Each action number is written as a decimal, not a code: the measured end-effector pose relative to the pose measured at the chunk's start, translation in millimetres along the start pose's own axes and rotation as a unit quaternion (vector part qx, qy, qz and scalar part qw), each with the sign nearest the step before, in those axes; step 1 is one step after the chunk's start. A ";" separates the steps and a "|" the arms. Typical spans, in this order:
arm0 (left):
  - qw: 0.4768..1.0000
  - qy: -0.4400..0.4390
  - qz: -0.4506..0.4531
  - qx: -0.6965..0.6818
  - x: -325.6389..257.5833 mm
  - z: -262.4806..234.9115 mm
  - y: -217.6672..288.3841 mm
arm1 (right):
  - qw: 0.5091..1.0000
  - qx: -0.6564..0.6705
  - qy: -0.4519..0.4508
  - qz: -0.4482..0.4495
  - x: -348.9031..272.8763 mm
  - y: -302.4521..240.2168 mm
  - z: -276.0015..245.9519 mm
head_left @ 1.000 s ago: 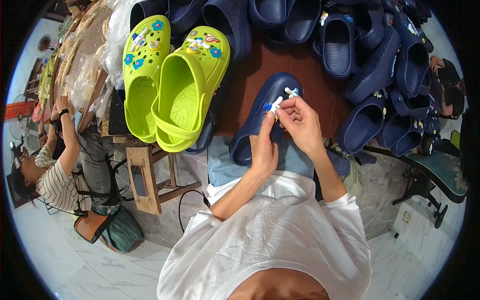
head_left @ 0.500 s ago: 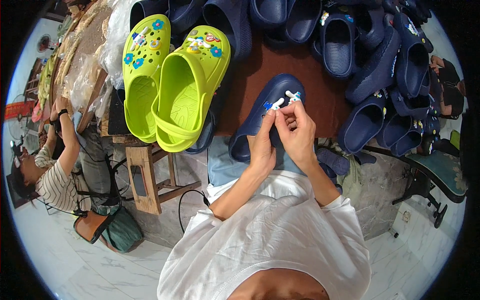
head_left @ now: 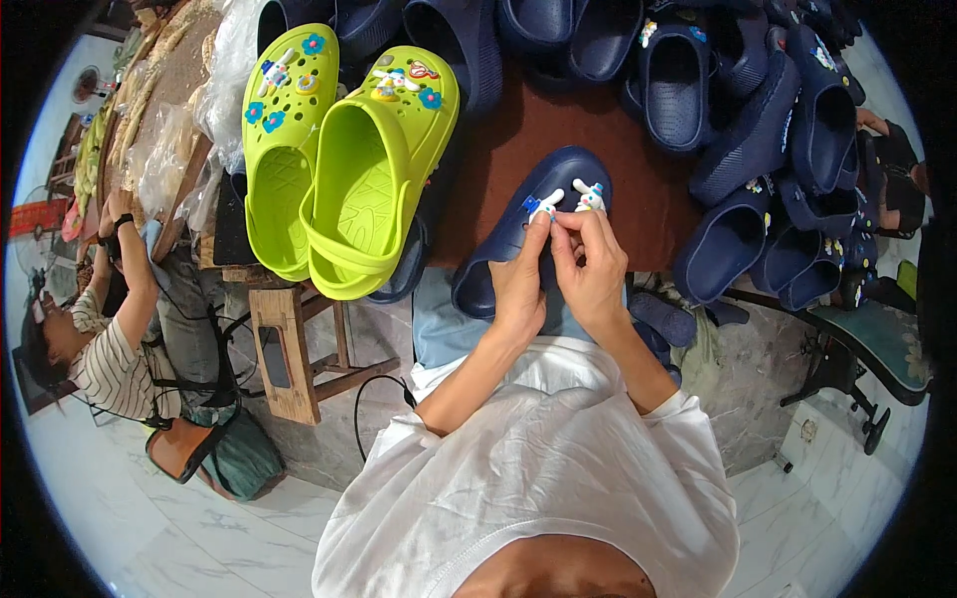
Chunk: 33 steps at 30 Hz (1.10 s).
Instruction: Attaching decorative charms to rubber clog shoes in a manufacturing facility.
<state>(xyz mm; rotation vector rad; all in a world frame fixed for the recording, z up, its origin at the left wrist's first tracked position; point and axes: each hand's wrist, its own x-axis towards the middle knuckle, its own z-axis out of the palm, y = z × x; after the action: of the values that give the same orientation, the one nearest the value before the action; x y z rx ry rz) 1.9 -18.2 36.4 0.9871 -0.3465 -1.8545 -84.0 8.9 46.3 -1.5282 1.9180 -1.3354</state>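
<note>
A navy clog [head_left: 566, 167] lies toe-away at the table's front edge, before my body. On its toe sit two white cartoon shoe charms, a left one [head_left: 543, 205] with blue on it and a right one [head_left: 590, 194] with a coloured top. My left hand [head_left: 518, 287] is closed, thumb and fingertips at the left charm, partly covering the clog's opening. Against the same charm's right edge, my right hand [head_left: 594, 274] pinches with thumb and forefinger; the fingertips of both hands meet there. The right charm stands free of my fingers.
Two lime-green clogs [head_left: 364, 189] with charms stand at the left on a wooden stool [head_left: 283, 349]. Navy clogs [head_left: 674, 95] crowd the back and right of the brown tabletop [head_left: 498, 130]. A person in a striped shirt [head_left: 120, 349] sits at far left; another person [head_left: 897, 174] is at far right.
My right hand has drawn slightly down, off the right charm, which now shows more fully. My left hand has barely moved. The view has shifted slightly.
</note>
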 end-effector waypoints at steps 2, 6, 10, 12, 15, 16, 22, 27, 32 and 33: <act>1.000 0.009 -0.005 0.020 0.3 -0.7 -1.1 | 1.000 0.003 0.008 -0.011 -2.1 2.2 0.3; 0.999 0.029 -0.016 0.015 -1.1 -0.6 2.5 | 0.999 0.007 0.007 -0.041 -3.1 3.6 -0.4; 1.000 0.016 -0.012 0.014 0.7 -4.1 -0.1 | 0.999 0.045 -0.017 -0.011 -4.0 -0.5 -5.1; 1.000 0.017 -0.002 0.020 0.4 -2.7 0.2 | 0.998 0.057 -0.025 -0.007 -4.7 3.5 -9.0; 1.000 0.017 -0.012 0.015 0.5 -0.7 2.7 | 0.996 0.084 -0.011 -0.029 -6.2 9.9 -18.0; 1.000 0.022 -0.012 0.014 1.2 -0.3 3.8 | 0.996 0.094 0.007 -0.010 -5.6 8.1 -22.8; 0.998 0.034 -0.059 0.000 3.6 2.7 21.7 | 0.989 0.123 0.036 0.071 -13.3 43.1 -39.0; 0.991 0.012 -0.128 -0.030 9.4 -1.0 29.3 | 0.966 0.209 -0.024 0.153 -25.1 62.7 -34.7; 0.976 -0.024 -0.191 -0.106 14.9 2.1 34.2 | 0.955 0.246 -0.049 0.161 -21.9 58.9 -22.7; 0.972 -0.020 -0.190 -0.135 16.1 1.3 33.0 | 0.957 0.233 -0.050 0.166 -20.8 57.5 -21.0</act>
<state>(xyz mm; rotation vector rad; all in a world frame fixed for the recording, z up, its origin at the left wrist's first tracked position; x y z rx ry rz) 18.3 -48.3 49.7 0.8704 0.0808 -2.1978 -124.6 35.6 3.7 -0.9757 1.5622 -1.3959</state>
